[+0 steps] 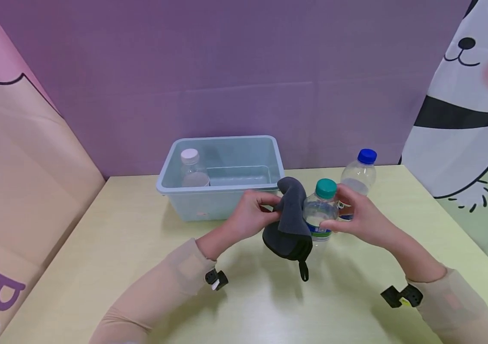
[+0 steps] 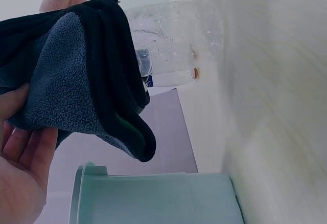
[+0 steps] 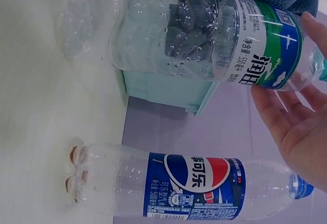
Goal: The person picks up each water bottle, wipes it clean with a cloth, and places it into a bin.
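Left hand pinches dark-grey plush cloth; right hand grips clear teal-capped plastic bottle, axis vertical, mouth up; pale table, purple backdrop.

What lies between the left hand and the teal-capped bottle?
The dark gray cloth, which the left hand grips, is between that hand and the teal-capped bottle; the head view shows this.

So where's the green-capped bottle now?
In the head view, the green-capped bottle is in the right hand, just right of the dark cloth.
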Tool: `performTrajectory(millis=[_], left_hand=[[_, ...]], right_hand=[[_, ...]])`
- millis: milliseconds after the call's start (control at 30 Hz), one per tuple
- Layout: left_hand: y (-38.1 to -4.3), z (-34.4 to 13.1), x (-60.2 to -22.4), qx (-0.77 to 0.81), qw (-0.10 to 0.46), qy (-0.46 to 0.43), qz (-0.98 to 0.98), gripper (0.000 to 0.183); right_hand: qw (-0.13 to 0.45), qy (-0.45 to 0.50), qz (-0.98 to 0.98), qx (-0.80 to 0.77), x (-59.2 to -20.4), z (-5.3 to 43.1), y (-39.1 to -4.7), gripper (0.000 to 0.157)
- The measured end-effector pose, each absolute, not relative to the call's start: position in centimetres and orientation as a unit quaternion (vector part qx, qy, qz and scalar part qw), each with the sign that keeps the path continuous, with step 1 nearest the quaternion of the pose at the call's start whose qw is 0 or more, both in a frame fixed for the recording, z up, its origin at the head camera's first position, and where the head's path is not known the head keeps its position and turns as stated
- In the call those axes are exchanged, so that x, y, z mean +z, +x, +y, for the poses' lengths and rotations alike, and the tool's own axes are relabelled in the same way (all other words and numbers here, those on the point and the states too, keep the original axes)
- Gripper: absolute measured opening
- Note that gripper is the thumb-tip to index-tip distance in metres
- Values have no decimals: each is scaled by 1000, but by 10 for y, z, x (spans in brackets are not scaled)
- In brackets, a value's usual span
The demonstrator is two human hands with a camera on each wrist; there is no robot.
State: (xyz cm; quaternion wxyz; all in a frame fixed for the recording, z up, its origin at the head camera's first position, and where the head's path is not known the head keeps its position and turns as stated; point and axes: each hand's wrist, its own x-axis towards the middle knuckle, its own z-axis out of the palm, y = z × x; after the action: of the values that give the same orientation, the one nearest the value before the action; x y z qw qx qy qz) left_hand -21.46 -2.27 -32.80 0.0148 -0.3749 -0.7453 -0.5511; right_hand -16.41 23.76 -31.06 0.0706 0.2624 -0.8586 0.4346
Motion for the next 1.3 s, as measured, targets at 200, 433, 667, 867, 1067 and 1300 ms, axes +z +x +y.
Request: performTrajectory(millis=[200, 433, 667, 867, 1067, 1300], left_hand=[[-214, -25, -329, -548, 13, -373, -748, 14], [-213, -29, -330, -549, 11, -372, -749, 13], [-210, -40, -333, -551, 5, -361, -752, 14], [-205, -52, -341, -555, -2, -355, -752, 15], [-202, -65, -343, -559, -4, -346, -753, 14], [-200, -80, -343, -563, -13, -338, -754, 13]], right_hand=[[70, 259, -856, 442, -311, 239, -163, 55], [66, 268, -852, 445, -308, 239, -161, 56], [84, 280, -860, 419, -302, 240, -162, 54], [77, 290, -860, 413, -296, 243, -165, 58], [69, 293, -859, 415, -286, 244, -168, 52], [86, 291, -866, 397, -269, 248, -173, 50]])
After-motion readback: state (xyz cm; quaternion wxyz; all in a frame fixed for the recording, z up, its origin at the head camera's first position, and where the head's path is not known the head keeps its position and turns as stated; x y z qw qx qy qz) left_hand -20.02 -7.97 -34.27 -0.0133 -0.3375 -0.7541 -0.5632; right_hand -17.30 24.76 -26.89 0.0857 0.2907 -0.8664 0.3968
